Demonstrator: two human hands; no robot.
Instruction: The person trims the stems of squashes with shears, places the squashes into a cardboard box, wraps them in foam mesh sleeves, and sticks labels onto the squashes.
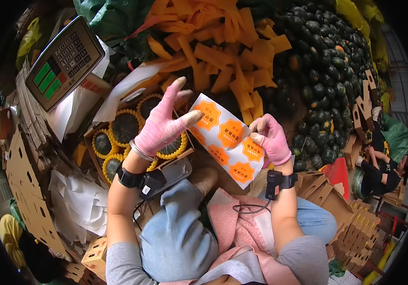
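My right hand (274, 141), in a pink glove with pale fingertips, pinches the right edge of a white sticker sheet (234, 161). Orange scalloped labels with dark print cover the sheet, which is tilted in front of my knees. My left hand (162, 124), gloved alike, has thumb and fingers spread apart. Its thumb tip overlaps the sheet's upper left corner; whether it touches cannot be told. Below that hand stands a cardboard box (173, 164) of dark green squashes (124, 127) in yellow foam nets (167, 153), resting on the scale's grey platform (178, 176).
A scale display (66, 61) with green readouts leans at upper left. Orange foam nets (223, 57) lie heaped ahead. Piled loose squashes (322, 85) fill the right. Flat cardboard (30, 190) and white paper (78, 202) lie left. Another person (382, 171) sits at far right near stacked boxes (356, 232).
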